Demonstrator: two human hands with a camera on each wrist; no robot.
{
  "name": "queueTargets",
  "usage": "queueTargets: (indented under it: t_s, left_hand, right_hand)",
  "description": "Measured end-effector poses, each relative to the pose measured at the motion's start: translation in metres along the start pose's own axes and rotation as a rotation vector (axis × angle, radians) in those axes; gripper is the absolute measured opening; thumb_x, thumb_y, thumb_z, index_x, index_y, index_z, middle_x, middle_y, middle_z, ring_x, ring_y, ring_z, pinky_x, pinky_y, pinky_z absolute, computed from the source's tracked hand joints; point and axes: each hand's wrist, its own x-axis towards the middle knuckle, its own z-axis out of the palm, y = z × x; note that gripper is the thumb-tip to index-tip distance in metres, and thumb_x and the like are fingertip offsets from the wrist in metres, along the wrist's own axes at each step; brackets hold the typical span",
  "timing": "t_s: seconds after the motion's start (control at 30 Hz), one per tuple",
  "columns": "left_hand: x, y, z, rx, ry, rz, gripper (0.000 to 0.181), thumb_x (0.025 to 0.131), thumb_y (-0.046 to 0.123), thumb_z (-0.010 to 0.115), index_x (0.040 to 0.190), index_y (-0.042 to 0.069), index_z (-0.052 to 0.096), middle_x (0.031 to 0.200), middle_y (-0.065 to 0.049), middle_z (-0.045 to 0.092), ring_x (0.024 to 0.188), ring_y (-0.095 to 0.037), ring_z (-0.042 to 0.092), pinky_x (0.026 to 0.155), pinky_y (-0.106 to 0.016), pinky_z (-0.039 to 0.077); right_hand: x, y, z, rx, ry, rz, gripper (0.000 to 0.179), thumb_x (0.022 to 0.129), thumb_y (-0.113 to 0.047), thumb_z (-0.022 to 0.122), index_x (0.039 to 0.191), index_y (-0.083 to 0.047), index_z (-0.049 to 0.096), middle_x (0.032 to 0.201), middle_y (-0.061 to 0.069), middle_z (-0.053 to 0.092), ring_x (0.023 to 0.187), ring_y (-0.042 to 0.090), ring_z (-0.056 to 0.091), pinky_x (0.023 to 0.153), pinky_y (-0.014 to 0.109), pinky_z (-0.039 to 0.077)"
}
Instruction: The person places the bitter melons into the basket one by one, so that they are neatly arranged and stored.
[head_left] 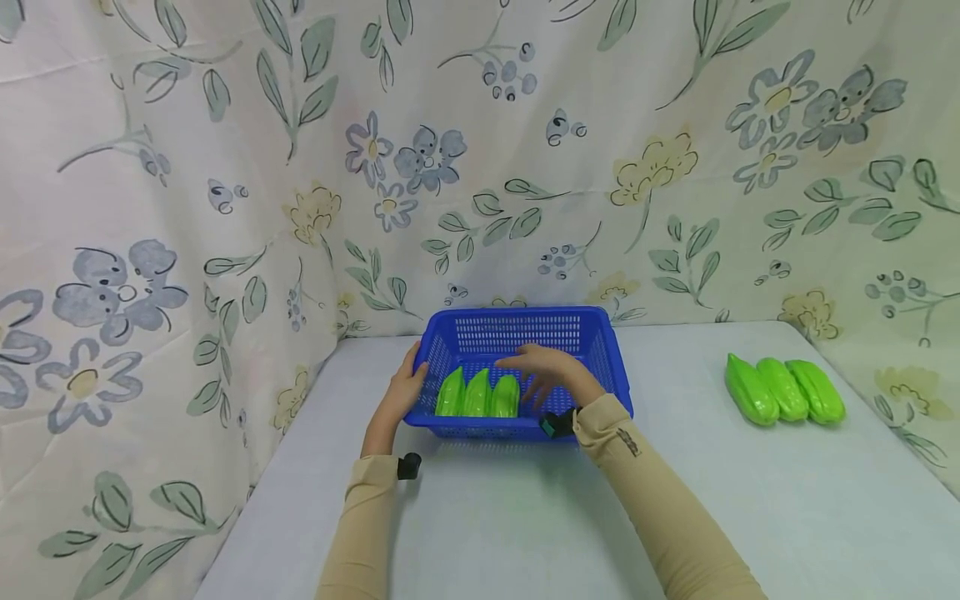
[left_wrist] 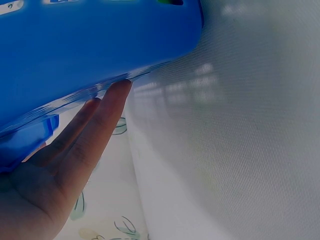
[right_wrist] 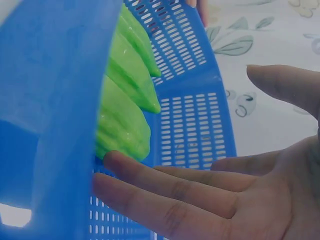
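A blue plastic basket [head_left: 510, 429] with slotted walls stands on the table. Inside, along its near left part, lie three glossy green ridged gourd-like pieces [head_left: 476, 396] side by side, their tips pointing away. My left hand [head_left: 405, 385] holds the basket's left rim; in the left wrist view its straight fingers [left_wrist: 107, 112] lie against the outer wall, the thumb mostly hidden. Over the basket's inside reaches my right hand [head_left: 551, 367], its fingers extended and thumb apart. In the right wrist view, a fingertip [right_wrist: 115, 160] is at the end of the nearest green piece [right_wrist: 122, 120].
Three more green pieces [head_left: 783, 392] lie together on the table to the right. White cloth covers the table [head_left: 480, 517]. A floral curtain [head_left: 480, 167] hangs behind and along the left side.
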Motion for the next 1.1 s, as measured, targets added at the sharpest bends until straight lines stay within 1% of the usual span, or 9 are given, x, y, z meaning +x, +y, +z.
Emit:
queueTargets:
  t_s: [0.17,0.4,0.63,0.73,0.8,0.93,1.03,1.1]
  left_hand:
    - [0.0,0.0,0.0,0.001,0.004,0.0,0.058,0.107,0.028,0.033,0.158,0.016,0.008,0.161,-0.023,0.019,0.147,-0.048,0.02,0.115,-0.066,0.02]
    - [-0.001,0.0,0.0,-0.005,0.003,0.002,0.059,0.107,0.028,0.033,0.158,0.016,0.009,0.162,-0.022,0.019,0.147,-0.048,0.02,0.116,-0.066,0.02]
    - [-0.001,0.0,0.0,-0.004,0.001,0.006,0.059,0.107,0.028,0.033,0.158,0.016,0.008,0.162,-0.021,0.019,0.147,-0.048,0.02,0.115,-0.066,0.02]
    - [-0.002,0.0,0.0,-0.007,0.002,0.009,0.059,0.107,0.027,0.033,0.158,0.015,0.009,0.162,-0.022,0.019,0.147,-0.048,0.02,0.115,-0.067,0.02]
    - [-0.002,0.001,0.0,-0.01,0.001,0.011,0.059,0.106,0.027,0.034,0.158,0.015,0.009,0.161,-0.022,0.019,0.147,-0.048,0.02,0.115,-0.067,0.02]
    - [-0.003,0.002,0.0,-0.014,-0.001,0.01,0.059,0.106,0.027,0.034,0.158,0.014,0.009,0.161,-0.023,0.019,0.146,-0.048,0.02,0.115,-0.067,0.02]
    - [-0.002,0.002,-0.001,-0.009,-0.002,0.011,0.058,0.107,0.026,0.033,0.158,0.014,0.009,0.161,-0.024,0.019,0.146,-0.049,0.02,0.115,-0.067,0.02]
    - [-0.001,0.001,-0.001,-0.008,-0.002,0.011,0.058,0.107,0.027,0.033,0.158,0.014,0.009,0.161,-0.024,0.018,0.146,-0.049,0.02,0.115,-0.067,0.02]
  right_hand:
    - [-0.006,0.004,-0.002,-0.014,0.023,-0.052,0.085,0.098,-0.044,0.052,0.157,-0.006,0.005,0.153,0.032,0.03,0.117,0.05,0.059,0.091,0.056,0.053]
    - [-0.014,0.007,-0.005,-0.035,0.089,-0.11,0.085,0.098,-0.047,0.053,0.157,-0.008,0.008,0.152,0.03,0.034,0.113,0.045,0.063,0.087,0.051,0.056]
    - [-0.024,0.006,-0.006,-0.024,0.152,-0.176,0.085,0.098,-0.046,0.054,0.157,-0.008,0.007,0.161,0.024,0.018,0.117,0.043,0.062,0.089,0.049,0.056]
    - [-0.026,0.007,-0.007,-0.01,0.181,-0.207,0.084,0.098,-0.045,0.054,0.157,-0.008,0.007,0.16,0.025,0.021,0.121,0.044,0.059,0.094,0.053,0.053]
    - [-0.027,0.008,-0.007,-0.007,0.204,-0.229,0.084,0.098,-0.044,0.054,0.158,-0.009,0.005,0.158,0.026,0.026,0.122,0.043,0.058,0.098,0.055,0.05]
    - [-0.032,0.011,-0.007,-0.029,0.265,-0.289,0.086,0.097,-0.045,0.055,0.158,-0.011,0.004,0.156,0.025,0.033,0.134,0.042,0.048,0.105,0.057,0.043]
    - [-0.036,0.015,-0.007,-0.023,0.316,-0.341,0.09,0.095,-0.047,0.059,0.158,-0.015,0.004,0.158,0.021,0.031,0.143,0.04,0.036,0.111,0.059,0.037]
    - [-0.037,0.018,-0.006,0.001,0.348,-0.383,0.094,0.093,-0.048,0.062,0.158,-0.017,0.002,0.159,0.019,0.028,0.145,0.04,0.032,0.112,0.059,0.034]
